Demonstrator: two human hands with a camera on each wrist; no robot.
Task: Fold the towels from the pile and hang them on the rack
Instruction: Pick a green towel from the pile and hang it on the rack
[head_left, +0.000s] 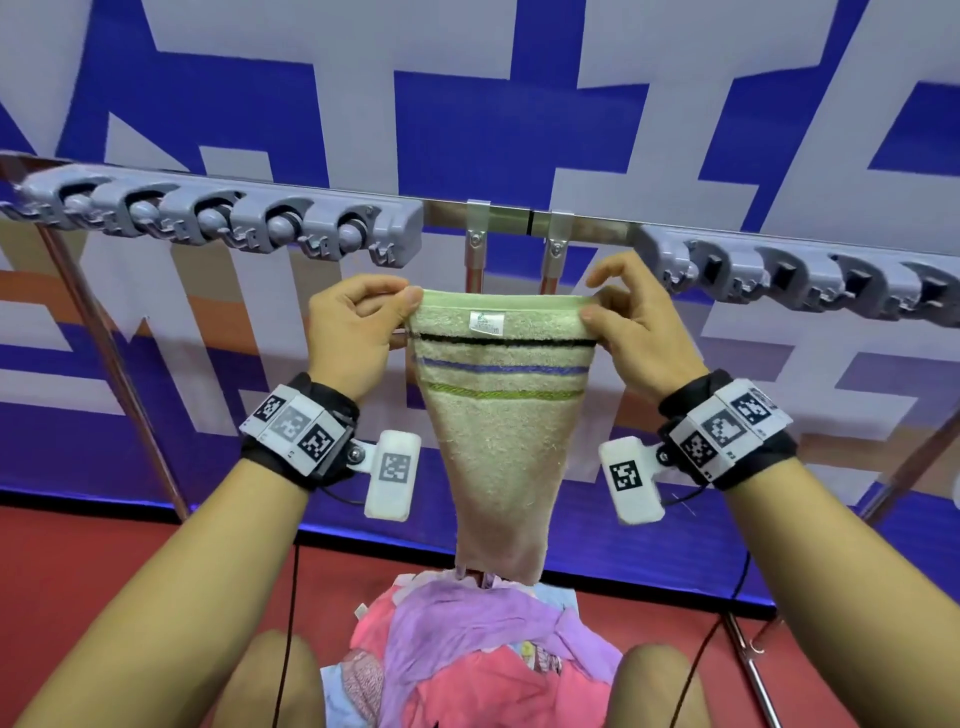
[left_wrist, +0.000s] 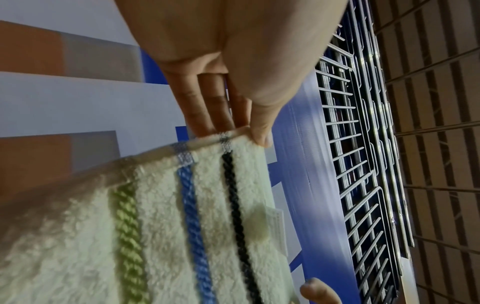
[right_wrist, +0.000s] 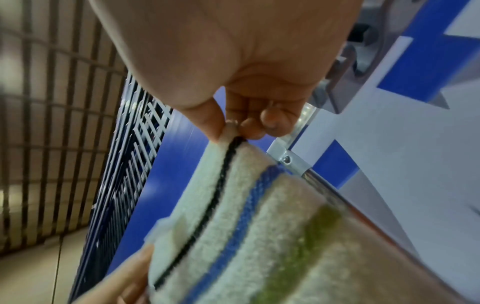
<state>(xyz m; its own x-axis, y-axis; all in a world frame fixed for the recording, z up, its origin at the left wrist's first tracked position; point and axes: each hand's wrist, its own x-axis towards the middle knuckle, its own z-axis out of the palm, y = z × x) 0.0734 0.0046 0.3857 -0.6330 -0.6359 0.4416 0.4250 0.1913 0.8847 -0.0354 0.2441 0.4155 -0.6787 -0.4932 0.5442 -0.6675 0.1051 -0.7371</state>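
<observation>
A: Pale green terry, three stripes — is that the pale green terry towel with black, blue and olive stripes (head_left: 496, 415) hanging between the hands?

B: Yes. The left hand (head_left: 349, 332) is pinching its upper left corner, thumb pressing the hem against curled fingers (left_wrist: 207, 111). The right hand (head_left: 636, 319) is doing the same at the upper right corner, thumb and fingertips nipping the edge.

A: Where is it hanging?

B: In the air, just in front of the long metal rail with grey plastic clip holders (head_left: 524, 215), its lower end dangling above the heap of pink, purple and blue towels (head_left: 467, 654) on the floor.

A: Are the wrist views adding anything?

B: They are showing a wire grid panel (left_wrist: 363, 164) the head view misses, and the looped pile up close.

A: And the towel's look?

B: It is hanging doubled, with a small white label (head_left: 487, 322) near the hem.
</observation>
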